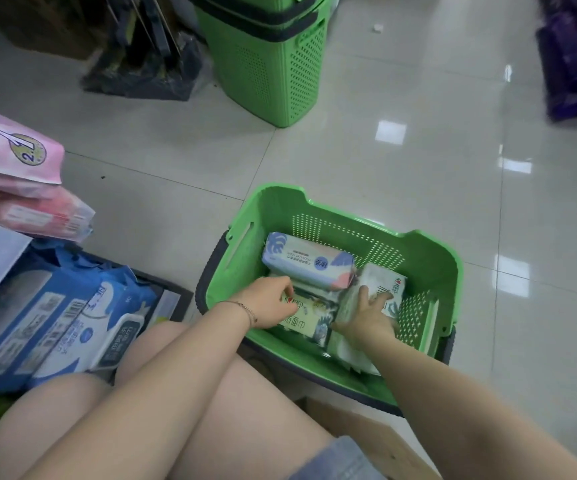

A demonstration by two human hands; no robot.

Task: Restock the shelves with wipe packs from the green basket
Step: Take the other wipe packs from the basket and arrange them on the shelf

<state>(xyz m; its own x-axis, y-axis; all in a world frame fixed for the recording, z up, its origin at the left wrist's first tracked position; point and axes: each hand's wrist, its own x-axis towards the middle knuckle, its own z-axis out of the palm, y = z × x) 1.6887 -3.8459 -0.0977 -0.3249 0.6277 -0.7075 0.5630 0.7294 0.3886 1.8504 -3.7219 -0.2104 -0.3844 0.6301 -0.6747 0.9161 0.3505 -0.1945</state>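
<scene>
The green basket (429, 258) sits on the tiled floor just beyond my knees, with several wipe packs inside. My left hand (273, 301) reaches in and grips the near edge of a cream and green pack (309, 318) lying flat. My right hand (372, 315) holds a white pack (382, 285) that stands tilted against the basket's right side. A blue, white and pink pack (308, 259) lies across the far part of the basket, untouched.
Blue wipe packs (72, 327) fill the low shelf at my left, with pink packs (13, 161) stacked above them. A tall stack of green baskets (273, 71) stands on the floor ahead. Dark goods lie at far left and far right. A cardboard edge (366, 434) is by my right thigh.
</scene>
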